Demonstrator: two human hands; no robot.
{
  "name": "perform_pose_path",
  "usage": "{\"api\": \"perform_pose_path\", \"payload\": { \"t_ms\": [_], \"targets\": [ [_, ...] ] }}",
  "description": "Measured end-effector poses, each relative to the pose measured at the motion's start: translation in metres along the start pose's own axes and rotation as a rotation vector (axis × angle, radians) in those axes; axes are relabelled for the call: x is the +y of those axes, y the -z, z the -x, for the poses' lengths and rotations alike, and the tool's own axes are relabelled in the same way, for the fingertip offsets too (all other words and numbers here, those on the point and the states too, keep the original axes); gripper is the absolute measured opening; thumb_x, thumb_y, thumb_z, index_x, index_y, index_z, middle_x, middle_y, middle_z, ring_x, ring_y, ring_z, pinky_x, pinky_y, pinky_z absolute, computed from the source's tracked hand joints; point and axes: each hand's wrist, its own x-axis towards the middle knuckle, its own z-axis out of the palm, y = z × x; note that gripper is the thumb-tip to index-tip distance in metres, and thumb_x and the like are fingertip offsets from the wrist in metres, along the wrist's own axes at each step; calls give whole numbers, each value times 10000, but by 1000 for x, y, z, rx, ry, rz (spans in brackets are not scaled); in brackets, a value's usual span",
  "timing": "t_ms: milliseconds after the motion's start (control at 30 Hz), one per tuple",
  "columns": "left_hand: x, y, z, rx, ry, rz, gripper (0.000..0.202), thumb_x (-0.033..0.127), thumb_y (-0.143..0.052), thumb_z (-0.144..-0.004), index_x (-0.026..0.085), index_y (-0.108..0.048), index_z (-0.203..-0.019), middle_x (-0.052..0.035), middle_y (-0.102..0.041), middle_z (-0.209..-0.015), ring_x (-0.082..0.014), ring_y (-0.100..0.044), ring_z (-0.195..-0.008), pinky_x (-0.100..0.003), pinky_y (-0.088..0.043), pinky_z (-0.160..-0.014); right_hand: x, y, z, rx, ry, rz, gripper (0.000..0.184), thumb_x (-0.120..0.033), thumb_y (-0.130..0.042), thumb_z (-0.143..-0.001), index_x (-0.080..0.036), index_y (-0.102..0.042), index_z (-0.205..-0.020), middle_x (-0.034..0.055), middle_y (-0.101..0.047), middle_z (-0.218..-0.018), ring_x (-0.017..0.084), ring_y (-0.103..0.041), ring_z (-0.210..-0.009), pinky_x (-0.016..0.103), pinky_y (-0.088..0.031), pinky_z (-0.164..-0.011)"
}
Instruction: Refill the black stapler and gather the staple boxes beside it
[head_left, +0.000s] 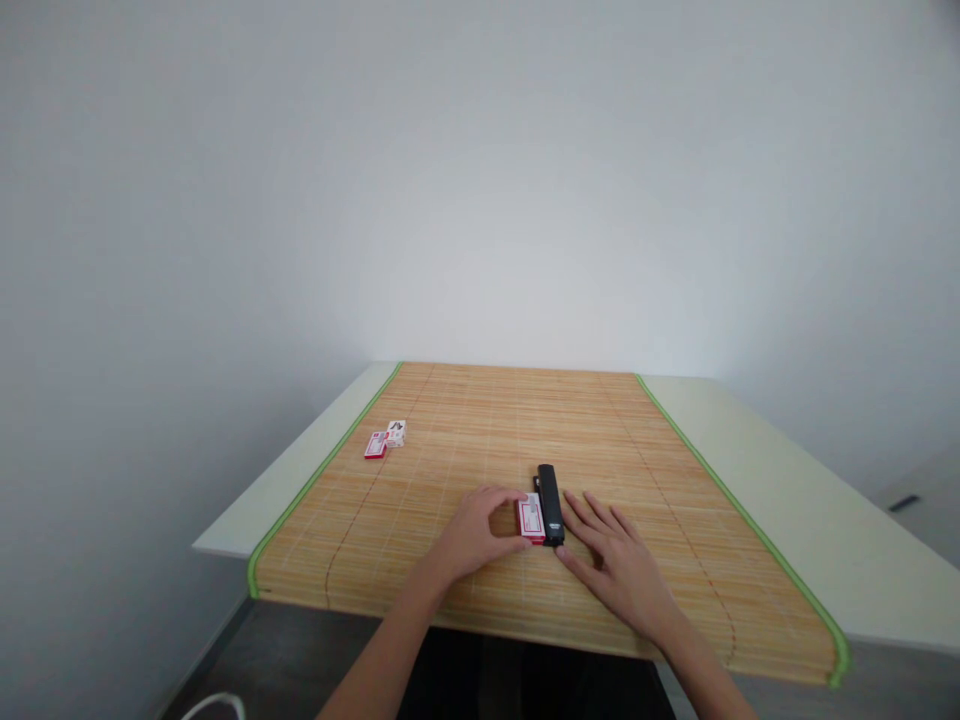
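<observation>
A black stapler lies lengthwise on the bamboo mat near its front middle. Touching its left side is a small red and white box. My left hand pinches this box between thumb and fingers. My right hand rests flat on the mat just right of the stapler, fingers spread, fingertips at the stapler's side.
Two more small red and white boxes lie at the mat's far left. The mat has green edging and covers a pale table set against a white wall. The table's front edge runs just below my wrists.
</observation>
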Motion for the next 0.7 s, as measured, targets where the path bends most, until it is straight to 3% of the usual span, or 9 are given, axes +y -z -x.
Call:
{"api": "perform_pose_path", "payload": {
  "t_ms": [267,433,700],
  "targets": [
    [-6,3,7,14,46,27,814,398,-902,-699,313,-541,-1423,-66,-589,-1392,-278,-571,-1240,-436,-429,-1115,0,1,0,-10,-3,8,602,-568,-464,-1007,-426,-315,-1574,-44,-312,-1644,293,-243,-1543,590,-240,-1233],
    [-7,5,6,17,37,-8,692,391,-886,-720,292,-606,-1345,-68,-625,-1321,-285,-565,-1236,-440,-427,-1109,0,1,-1,-7,-5,6,592,-559,-467,-1006,-433,-328,-1567,-50,-313,-1642,293,-247,-1542,588,-255,-1228],
    [-7,4,4,2,29,-35,673,411,-889,-717,306,-634,-1331,-58,-652,-1269,-287,-568,-1206,-442,-426,-1092,-1,-1,0,0,-12,-4,559,-547,-460,-1012,-434,-365,-1551,-55,-333,-1634,287,-252,-1541,597,-255,-1229]
  ]
}}
